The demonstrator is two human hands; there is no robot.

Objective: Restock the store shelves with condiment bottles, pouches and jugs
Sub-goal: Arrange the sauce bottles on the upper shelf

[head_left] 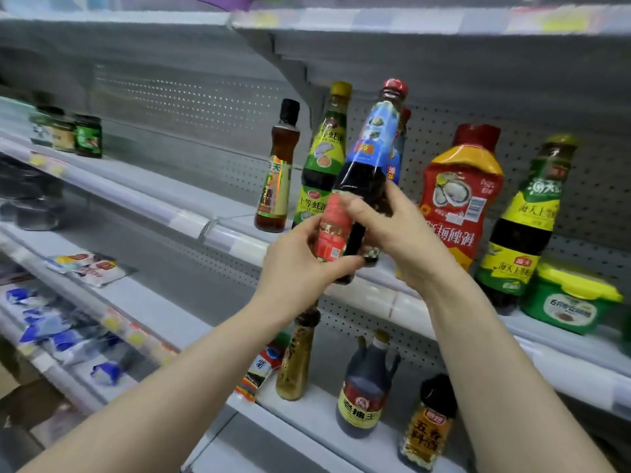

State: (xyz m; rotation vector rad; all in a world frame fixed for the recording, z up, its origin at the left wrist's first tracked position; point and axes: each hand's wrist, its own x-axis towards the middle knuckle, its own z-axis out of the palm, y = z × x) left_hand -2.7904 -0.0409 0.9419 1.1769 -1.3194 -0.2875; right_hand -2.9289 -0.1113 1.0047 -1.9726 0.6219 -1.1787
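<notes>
Item in hand: dark bottle point(367, 162), red cap, blue label, tilted with the cap leaning right, held in the air before the middle shelf point(170, 189) and not yet set down. Left grip point(305, 259) is clamped round its lower body, fingers curled over the red label; right grip point(399, 230) is closed on the opposite side at about the same height. Already stocked on the middle shelf: amber bottle point(275, 172), green-label bottle point(324, 155), a second blue-label bottle point(399, 148) (mostly hidden behind the held one), red squeeze bottle point(461, 192), yellow-label bottle point(526, 227), green tub point(566, 302), and small jars point(71, 134) far left. Lower shelf: jug point(368, 387), gold bottle point(297, 363), spice jar point(430, 428), pouch point(259, 373). Status, as a judgement: partly done. A wide bare run lies between jars and amber bottle, and the lower shelf is thinly filled, so much stock appears left to place, beginning with the held bottle.
</notes>
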